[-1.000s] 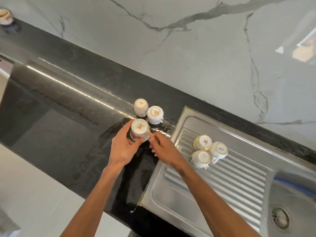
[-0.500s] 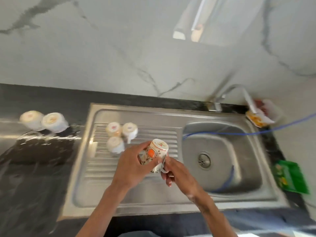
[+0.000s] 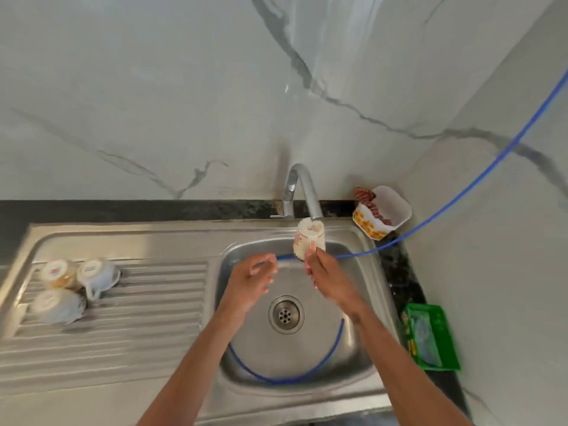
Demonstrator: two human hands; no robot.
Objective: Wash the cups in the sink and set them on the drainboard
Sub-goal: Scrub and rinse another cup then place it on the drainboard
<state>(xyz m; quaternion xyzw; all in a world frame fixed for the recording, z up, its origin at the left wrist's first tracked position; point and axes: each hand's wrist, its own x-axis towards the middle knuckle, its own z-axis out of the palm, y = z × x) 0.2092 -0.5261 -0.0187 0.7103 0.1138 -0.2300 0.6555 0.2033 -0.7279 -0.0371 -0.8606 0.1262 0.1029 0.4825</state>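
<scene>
My right hand (image 3: 327,276) holds a white patterned cup (image 3: 308,238) upside down right under the tap spout (image 3: 310,195), above the sink basin (image 3: 246,358). My left hand (image 3: 250,281) hovers over the basin to the cup's left, fingers loosely curled, holding nothing. Three white cups (image 3: 70,287) stand upside down on the ribbed drainboard (image 3: 138,312) at the far left.
A thin blue hose (image 3: 461,192) runs from the right wall into the basin and curls along its bottom around the drain (image 3: 285,315). A white tub (image 3: 384,210) sits in the back right corner. A green packet (image 3: 430,339) lies on the black counter to the right.
The cup went from the counter at the left, over the drainboard, to under the tap. My left hand let go of it; only my right hand holds it now.
</scene>
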